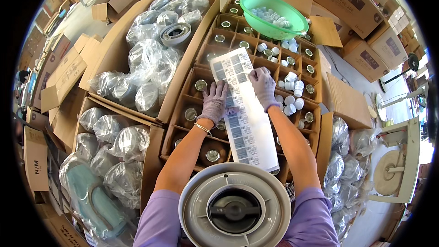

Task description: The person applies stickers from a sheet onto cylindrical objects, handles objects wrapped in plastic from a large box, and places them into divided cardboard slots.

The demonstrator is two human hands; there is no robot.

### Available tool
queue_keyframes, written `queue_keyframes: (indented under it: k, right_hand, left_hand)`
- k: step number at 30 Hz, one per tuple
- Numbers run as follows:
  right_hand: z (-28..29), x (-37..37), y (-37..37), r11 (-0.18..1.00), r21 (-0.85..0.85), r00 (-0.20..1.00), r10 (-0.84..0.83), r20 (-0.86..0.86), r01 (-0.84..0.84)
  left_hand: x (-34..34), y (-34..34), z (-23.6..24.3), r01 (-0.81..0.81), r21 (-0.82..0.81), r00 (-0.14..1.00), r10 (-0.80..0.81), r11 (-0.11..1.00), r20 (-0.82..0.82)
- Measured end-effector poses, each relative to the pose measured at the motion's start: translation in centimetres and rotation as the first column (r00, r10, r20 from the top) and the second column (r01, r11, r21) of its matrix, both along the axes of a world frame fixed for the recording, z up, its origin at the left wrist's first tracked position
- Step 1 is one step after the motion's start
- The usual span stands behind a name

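A long white sheet of printed labels (242, 114) lies across a divided carton (184, 92) of glass jars. My left hand (215, 101), in a thin pale purple glove, rests at the sheet's left edge with its fingers stretched and the thumb over the labels. My right hand (264, 87), gloved alike, is closed with bent fingers at the upper right edge of the sheet; what its fingertips pinch, if anything, is hidden. Silver-topped jars, such as one glass jar (212, 155), stand in the compartments. Loose white caps (291, 84) lie right of my right hand.
A green plastic basin (274, 17) of white caps sits atop the carton's far end. Left stand cartons of bagged items (153, 59). A round grey lid with a black knob (235, 206) is close in front of me. Stacked boxes (340, 2) rise at the far right.
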State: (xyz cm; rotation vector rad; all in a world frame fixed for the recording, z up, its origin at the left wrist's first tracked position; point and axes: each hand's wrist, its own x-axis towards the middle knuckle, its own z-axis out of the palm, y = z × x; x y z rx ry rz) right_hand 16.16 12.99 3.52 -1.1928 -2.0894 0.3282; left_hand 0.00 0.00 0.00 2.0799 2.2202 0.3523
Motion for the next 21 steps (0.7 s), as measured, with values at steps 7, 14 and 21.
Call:
queue_keyframes:
  k: [7,14,21]
  right_hand:
    - [7.0,5.8,-10.2,0.963,-0.267,0.736,-0.155,-0.660,-0.037]
    - [18.3,14.1,-23.2,0.727,-0.606,0.488,-0.421,-0.765,-0.322]
    - [25.9,15.6,-34.6,0.846,-0.327,0.368,-0.171,-0.914,-0.420]
  left_hand:
    - [0.2,-2.2,4.9,-0.006,-0.021,0.990,0.008,1.000,0.142]
    - [3.3,-18.3,16.3,0.213,0.560,-0.704,-0.272,0.801,0.656]
    - [7.4,-26.4,21.0,0.244,0.192,-0.294,-0.116,0.951,0.949]
